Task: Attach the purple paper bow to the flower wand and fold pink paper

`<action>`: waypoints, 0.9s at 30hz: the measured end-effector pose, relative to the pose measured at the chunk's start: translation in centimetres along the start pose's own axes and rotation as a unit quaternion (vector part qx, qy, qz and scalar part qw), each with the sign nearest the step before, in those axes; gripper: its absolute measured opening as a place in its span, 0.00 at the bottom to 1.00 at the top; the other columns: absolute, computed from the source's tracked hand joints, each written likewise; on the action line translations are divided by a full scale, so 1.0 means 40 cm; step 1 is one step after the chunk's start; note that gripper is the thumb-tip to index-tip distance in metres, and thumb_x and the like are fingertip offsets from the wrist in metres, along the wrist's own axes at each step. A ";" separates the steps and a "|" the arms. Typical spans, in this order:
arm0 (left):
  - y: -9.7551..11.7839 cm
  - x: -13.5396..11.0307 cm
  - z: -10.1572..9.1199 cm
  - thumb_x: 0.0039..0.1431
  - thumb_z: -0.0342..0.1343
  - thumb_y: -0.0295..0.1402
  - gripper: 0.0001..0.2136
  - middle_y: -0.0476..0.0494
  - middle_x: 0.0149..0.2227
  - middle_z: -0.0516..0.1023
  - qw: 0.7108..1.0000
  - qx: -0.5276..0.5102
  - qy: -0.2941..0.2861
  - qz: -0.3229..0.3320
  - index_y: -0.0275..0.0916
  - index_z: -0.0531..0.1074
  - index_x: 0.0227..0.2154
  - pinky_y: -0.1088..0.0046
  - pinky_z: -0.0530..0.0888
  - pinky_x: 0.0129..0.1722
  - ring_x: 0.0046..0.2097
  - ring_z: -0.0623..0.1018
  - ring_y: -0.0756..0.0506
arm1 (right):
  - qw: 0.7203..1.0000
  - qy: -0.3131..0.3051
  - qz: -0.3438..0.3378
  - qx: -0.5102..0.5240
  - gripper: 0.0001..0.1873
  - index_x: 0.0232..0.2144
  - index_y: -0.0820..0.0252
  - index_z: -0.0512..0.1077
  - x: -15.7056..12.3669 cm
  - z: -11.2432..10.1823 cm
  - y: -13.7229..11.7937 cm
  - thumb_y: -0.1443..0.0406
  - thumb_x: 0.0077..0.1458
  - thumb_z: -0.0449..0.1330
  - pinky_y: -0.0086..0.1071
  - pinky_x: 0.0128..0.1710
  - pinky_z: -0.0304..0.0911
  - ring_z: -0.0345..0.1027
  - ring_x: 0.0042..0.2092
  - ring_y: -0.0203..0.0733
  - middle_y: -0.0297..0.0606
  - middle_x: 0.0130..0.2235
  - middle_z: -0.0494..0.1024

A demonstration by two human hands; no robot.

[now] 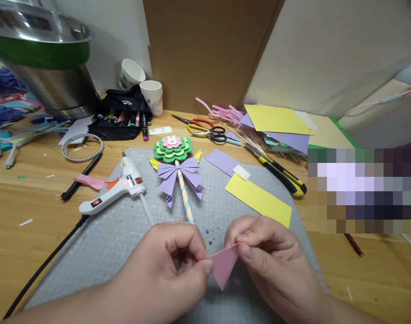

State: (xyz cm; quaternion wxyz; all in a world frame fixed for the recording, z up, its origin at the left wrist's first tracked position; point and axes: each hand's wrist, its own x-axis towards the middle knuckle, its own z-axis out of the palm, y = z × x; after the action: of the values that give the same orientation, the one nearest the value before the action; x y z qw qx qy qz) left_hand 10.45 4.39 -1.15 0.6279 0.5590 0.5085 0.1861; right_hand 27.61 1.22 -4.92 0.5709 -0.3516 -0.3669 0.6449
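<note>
A small pink paper triangle (224,266) is stretched between my two hands, its point hanging down. My left hand (178,263) pinches its left corner between thumb and fingers. The right corner is gripped by my right hand (271,258), fingers curled. Just beyond them on the grey cutting mat (100,252) lies a paper flower (172,148) with green layers and a rabbit face at its centre. It has a purple pleated paper bow (178,170) and a stick stem (184,193) wrapped in a pale blue stripe; the stem's lower end is hidden behind my left hand.
A white glue gun (114,193) with a black cord lies left. Yellow paper (259,198), purple paper (221,162) and a yellow-black utility knife (279,173) lie right. Scissors (214,133), pliers (195,123), paper cups (152,96) and a pen case (114,128) are behind.
</note>
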 end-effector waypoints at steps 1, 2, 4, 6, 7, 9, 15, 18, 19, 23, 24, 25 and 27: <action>-0.001 0.000 0.000 0.43 0.54 0.34 0.08 0.51 0.18 0.65 1.000 -0.003 0.002 -0.002 0.40 0.64 0.15 0.75 0.62 0.23 0.23 0.64 0.50 | 1.000 0.002 0.007 0.002 0.04 0.27 0.52 0.79 0.000 -0.001 -0.001 0.68 0.52 0.66 0.26 0.32 0.65 0.68 0.31 0.34 0.33 0.29 0.76; -0.003 0.000 0.000 0.43 0.54 0.34 0.08 0.52 0.18 0.65 1.000 -0.006 0.004 -0.004 0.39 0.64 0.15 0.76 0.62 0.23 0.23 0.65 0.50 | 1.000 0.003 0.016 0.005 0.04 0.27 0.53 0.78 0.001 -0.001 -0.002 0.68 0.52 0.66 0.26 0.32 0.65 0.69 0.32 0.34 0.33 0.30 0.76; -0.007 -0.002 0.000 0.45 0.55 0.33 0.07 0.52 0.18 0.66 1.000 -0.013 0.008 -0.003 0.39 0.65 0.16 0.76 0.63 0.24 0.24 0.65 0.50 | 0.999 0.006 0.032 0.012 0.04 0.28 0.54 0.78 0.002 -0.001 -0.002 0.67 0.53 0.65 0.26 0.32 0.67 0.69 0.32 0.34 0.33 0.30 0.77; -0.010 -0.005 0.000 0.45 0.55 0.32 0.07 0.52 0.19 0.67 1.000 -0.020 0.011 -0.007 0.39 0.65 0.17 0.76 0.63 0.25 0.24 0.66 0.50 | 0.998 0.013 0.054 0.023 0.04 0.28 0.56 0.78 0.005 0.001 -0.003 0.67 0.54 0.64 0.25 0.32 0.67 0.69 0.32 0.34 0.34 0.30 0.77; -0.011 -0.005 0.000 0.45 0.55 0.32 0.07 0.52 0.19 0.67 1.000 -0.025 0.012 -0.009 0.39 0.65 0.17 0.76 0.63 0.25 0.24 0.66 0.50 | 0.997 0.020 0.069 0.031 0.05 0.28 0.57 0.77 0.007 0.003 -0.004 0.66 0.55 0.63 0.25 0.31 0.68 0.69 0.31 0.34 0.35 0.30 0.77; -0.011 -0.003 -0.001 0.45 0.56 0.32 0.07 0.52 0.19 0.67 0.999 -0.033 0.019 -0.015 0.39 0.65 0.16 0.76 0.63 0.24 0.24 0.65 0.51 | 0.993 0.039 0.104 0.051 0.08 0.26 0.59 0.76 0.013 0.005 -0.004 0.63 0.55 0.62 0.25 0.29 0.68 0.69 0.31 0.34 0.35 0.29 0.76; -0.011 0.017 -0.008 0.43 0.57 0.33 0.08 0.53 0.17 0.68 0.993 -0.109 0.044 -0.010 0.39 0.66 0.15 0.77 0.63 0.23 0.22 0.67 0.52 | 0.985 -0.032 0.172 0.006 0.14 0.32 0.60 0.73 0.012 0.004 0.018 0.54 0.55 0.62 0.28 0.26 0.69 0.71 0.29 0.36 0.36 0.30 0.76; -0.016 0.019 -0.010 0.45 0.57 0.32 0.07 0.53 0.17 0.71 0.989 -0.147 0.016 -0.003 0.39 0.67 0.16 0.78 0.64 0.22 0.20 0.69 0.52 | 0.974 -0.059 0.217 -0.040 0.17 0.29 0.64 0.72 0.006 0.006 0.030 0.53 0.55 0.62 0.27 0.25 0.67 0.69 0.25 0.33 0.35 0.25 0.74; -0.017 0.019 -0.009 0.45 0.57 0.32 0.08 0.54 0.16 0.70 0.988 -0.155 0.012 -0.005 0.39 0.67 0.16 0.78 0.63 0.21 0.19 0.68 0.53 | 0.972 -0.057 0.222 -0.042 0.19 0.28 0.64 0.71 0.005 0.008 0.031 0.52 0.54 0.62 0.26 0.25 0.67 0.69 0.23 0.32 0.34 0.24 0.74; -0.020 0.019 -0.006 0.44 0.58 0.32 0.08 0.59 0.12 0.64 0.983 -0.177 0.027 -0.031 0.39 0.66 0.15 0.80 0.59 0.19 0.16 0.58 0.56 | 0.973 -0.058 0.218 -0.044 0.20 0.26 0.64 0.69 0.006 0.011 0.032 0.52 0.53 0.62 0.26 0.23 0.65 0.67 0.21 0.30 0.33 0.22 0.73; -0.021 0.020 -0.005 0.43 0.58 0.32 0.08 0.59 0.12 0.63 0.983 -0.181 0.027 -0.035 0.39 0.66 0.15 0.80 0.58 0.18 0.16 0.57 0.56 | 0.974 -0.059 0.214 -0.044 0.20 0.26 0.65 0.69 0.006 0.011 0.031 0.52 0.54 0.62 0.26 0.23 0.66 0.67 0.21 0.31 0.33 0.22 0.73; -0.021 0.020 -0.004 0.43 0.58 0.33 0.08 0.59 0.12 0.63 0.982 -0.183 0.024 -0.038 0.39 0.66 0.15 0.80 0.57 0.18 0.16 0.56 0.56 | 0.975 -0.058 0.210 -0.041 0.20 0.26 0.65 0.69 0.005 0.012 0.032 0.52 0.55 0.61 0.26 0.24 0.66 0.67 0.22 0.31 0.33 0.22 0.73; -0.024 0.021 -0.004 0.43 0.58 0.33 0.08 0.59 0.12 0.63 0.983 -0.179 0.022 -0.043 0.39 0.66 0.16 0.80 0.57 0.18 0.16 0.55 0.56 | 0.978 -0.051 0.202 -0.031 0.19 0.26 0.64 0.69 0.002 0.014 0.032 0.52 0.55 0.62 0.27 0.24 0.68 0.67 0.22 0.31 0.33 0.22 0.72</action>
State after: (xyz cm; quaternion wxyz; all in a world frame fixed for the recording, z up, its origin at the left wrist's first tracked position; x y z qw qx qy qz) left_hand 10.34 4.86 -2.36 0.7140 0.4112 0.5038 0.2592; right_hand 26.48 1.15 -5.79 0.3985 -0.4026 -0.3365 0.7523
